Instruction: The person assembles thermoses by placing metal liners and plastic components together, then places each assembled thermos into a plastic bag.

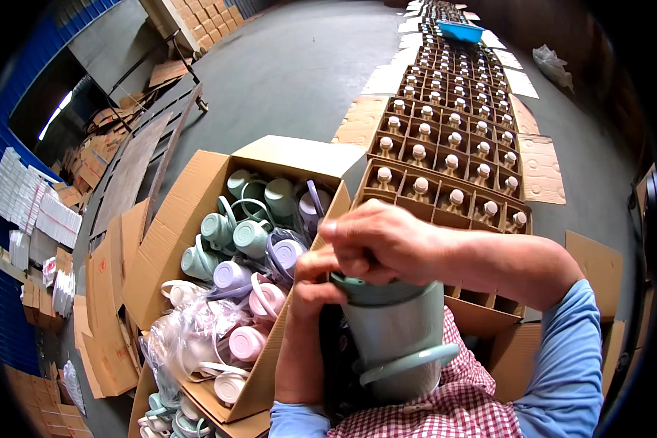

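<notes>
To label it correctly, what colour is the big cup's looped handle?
The handle is pale green, showing best in the head view.

Your right arm [507, 266] bends at the elbow, blue sleeve [571, 350] ending there, its bare forearm reaching leftward to a curled right hand [387, 241], close beside your left hand [314, 281], whose fingers [323, 294] are bent.

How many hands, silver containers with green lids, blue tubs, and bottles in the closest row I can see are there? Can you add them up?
Hands: 2, the left hand and the right hand
Silver container with a green lid: 1
Blue plastic tub: 1
White-capped bottles, closest visible row: 5
Total: 9
</notes>
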A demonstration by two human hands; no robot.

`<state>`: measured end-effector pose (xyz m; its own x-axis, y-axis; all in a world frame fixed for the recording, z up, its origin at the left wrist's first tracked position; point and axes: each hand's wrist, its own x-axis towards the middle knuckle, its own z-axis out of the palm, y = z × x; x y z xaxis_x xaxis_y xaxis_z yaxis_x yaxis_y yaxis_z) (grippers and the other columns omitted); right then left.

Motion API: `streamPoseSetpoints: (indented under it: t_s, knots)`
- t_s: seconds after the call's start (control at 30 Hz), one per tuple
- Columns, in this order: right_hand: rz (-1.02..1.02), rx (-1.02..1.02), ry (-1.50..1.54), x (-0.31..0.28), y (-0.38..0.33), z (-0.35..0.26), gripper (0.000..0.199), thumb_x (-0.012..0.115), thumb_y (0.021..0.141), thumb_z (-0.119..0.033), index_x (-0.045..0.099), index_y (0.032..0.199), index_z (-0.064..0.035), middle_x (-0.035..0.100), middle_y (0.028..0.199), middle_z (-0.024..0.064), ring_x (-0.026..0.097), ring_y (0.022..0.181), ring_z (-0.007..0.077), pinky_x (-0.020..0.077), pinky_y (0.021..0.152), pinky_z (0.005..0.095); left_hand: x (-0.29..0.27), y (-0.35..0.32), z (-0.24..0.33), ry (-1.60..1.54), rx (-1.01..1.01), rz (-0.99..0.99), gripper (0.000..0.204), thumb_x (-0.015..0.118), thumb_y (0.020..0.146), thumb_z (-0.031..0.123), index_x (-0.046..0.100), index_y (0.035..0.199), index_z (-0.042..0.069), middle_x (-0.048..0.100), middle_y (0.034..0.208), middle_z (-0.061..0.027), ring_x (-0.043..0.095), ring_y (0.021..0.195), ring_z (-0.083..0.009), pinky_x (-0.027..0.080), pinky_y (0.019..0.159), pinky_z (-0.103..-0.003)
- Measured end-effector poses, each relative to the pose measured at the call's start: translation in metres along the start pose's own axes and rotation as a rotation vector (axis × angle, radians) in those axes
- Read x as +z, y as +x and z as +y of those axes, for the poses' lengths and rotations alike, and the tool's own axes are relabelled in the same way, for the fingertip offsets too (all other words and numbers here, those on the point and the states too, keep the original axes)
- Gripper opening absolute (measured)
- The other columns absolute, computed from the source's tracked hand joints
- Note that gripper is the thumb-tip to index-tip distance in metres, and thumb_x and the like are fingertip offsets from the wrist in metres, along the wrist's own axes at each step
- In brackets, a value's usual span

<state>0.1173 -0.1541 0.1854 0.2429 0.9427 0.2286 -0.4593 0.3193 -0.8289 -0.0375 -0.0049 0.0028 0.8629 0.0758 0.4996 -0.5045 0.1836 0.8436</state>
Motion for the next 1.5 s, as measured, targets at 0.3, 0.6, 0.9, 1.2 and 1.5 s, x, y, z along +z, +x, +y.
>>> streamPoseSetpoints:
  t_s: [0.3,0.6,0.9,1.2,1.5]
  knots:
    - [0.301,-0.416,-0.444,-0.091,-0.007,0.063,0.050,0.040,0.096,-0.050,0.059,0.088,-0.0037,0.067,0.089,0.0154,0.065,0.090,0.0239,0.0472,0.088,0.0404,0.032,0.034,0.072,0.659,0.124,-0.028,0.042,0.071,0.074,0.039,0.069,0.093,0.002,0.068,0.095,-0.0149,0.066,0.088,-0.0313,0.049,0.083,-0.041]
    - [0.017,-0.249,-0.738,-0.062,-0.076,0.089,0.065,0.032,0.096,-0.052,0.066,0.105,0.0034,0.069,0.099,0.0141,0.066,0.092,0.0245,0.0487,0.090,0.0356,0.007,0.011,0.055,0.462,0.117,0.023,0.045,0.053,0.087,0.044,0.070,0.083,0.002,0.070,0.090,-0.0138,0.067,0.090,-0.0306,0.042,0.095,-0.048]
    - [-0.060,-0.133,-0.592,-0.078,-0.072,0.108,0.095,0.030,0.083,-0.077,0.045,0.135,0.0005,0.054,0.129,0.0196,0.059,0.111,0.0266,0.0384,0.103,0.0382,0.014,0.008,0.057,0.557,0.101,0.007,0.029,0.062,0.075,0.027,0.072,0.089,0.003,0.070,0.093,-0.0134,0.065,0.098,-0.0286,0.041,0.098,-0.043]
    - [-0.043,-0.187,-0.321,-0.086,-0.068,0.116,0.098,0.021,0.083,-0.079,0.050,0.132,0.0012,0.066,0.107,0.0192,0.056,0.117,0.0278,0.0360,0.104,0.0468,0.044,0.026,0.069,0.805,0.260,-0.091,0.029,0.070,0.076,0.030,0.071,0.091,0.006,0.069,0.093,-0.0113,0.066,0.092,-0.0293,0.047,0.091,-0.043]
    - [-0.002,-0.118,-0.218,-0.093,-0.070,0.127,0.100,0.029,0.079,-0.082,0.051,0.130,0.0012,0.064,0.115,0.0181,0.060,0.109,0.0264,0.0371,0.104,0.0416,0.069,0.039,0.075,0.928,0.149,-0.134,0.034,0.068,0.077,0.033,0.070,0.091,0.001,0.069,0.092,-0.0155,0.067,0.088,-0.0316,0.051,0.084,-0.040]
